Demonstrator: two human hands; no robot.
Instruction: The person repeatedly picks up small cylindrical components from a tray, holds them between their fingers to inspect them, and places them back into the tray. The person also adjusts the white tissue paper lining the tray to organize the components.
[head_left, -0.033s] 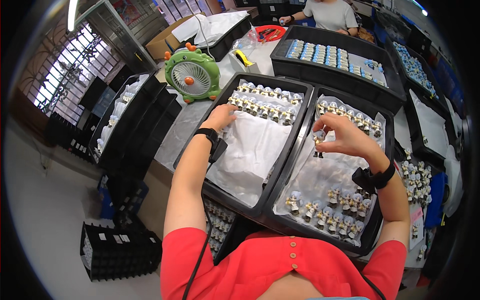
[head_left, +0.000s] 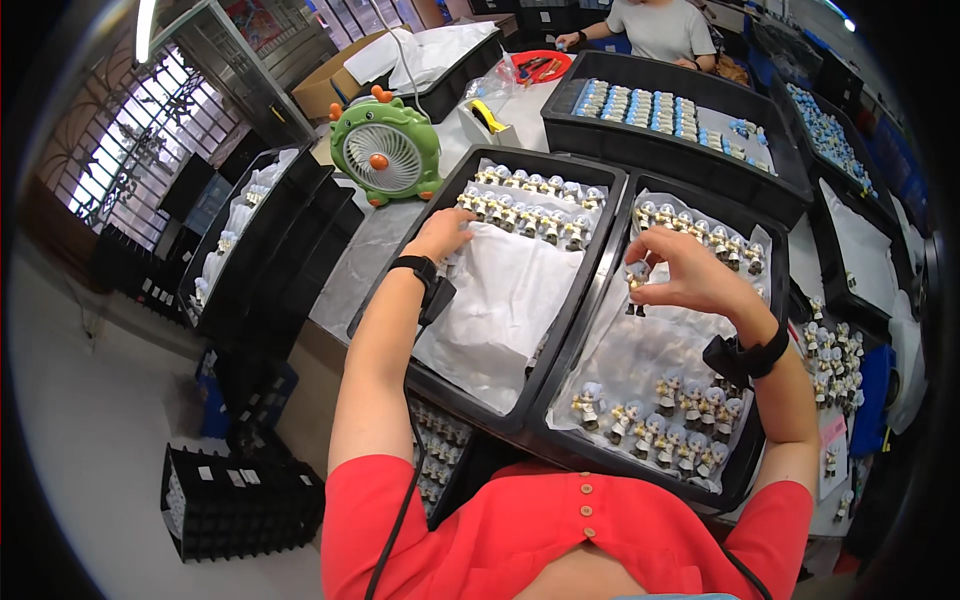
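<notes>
My right hand (head_left: 680, 270) pinches one small figurine (head_left: 635, 275) between thumb and fingertips. The figurine is pale-haired with dark legs and hangs upright above the right black tray (head_left: 562, 372). Figurines line that tray's far end, and several more stand in rows at its near end on a crumpled white sheet (head_left: 610, 350). Over the left edge of the left black tray (head_left: 480, 408) rests my left hand (head_left: 443, 236), thumb and fingers apart. Its fingertips reach the left end of a figurine row (head_left: 530, 218); what lies under the palm is partly hidden.
A green animal-shaped fan (head_left: 385, 150) stands left of the trays. Beyond them sit a yellow tape dispenser (head_left: 487, 120) and a large black tray of blue-and-white parts (head_left: 680, 150). Loose figurines (head_left: 832, 360) cluster at right. Another person (head_left: 660, 30) works at the far side.
</notes>
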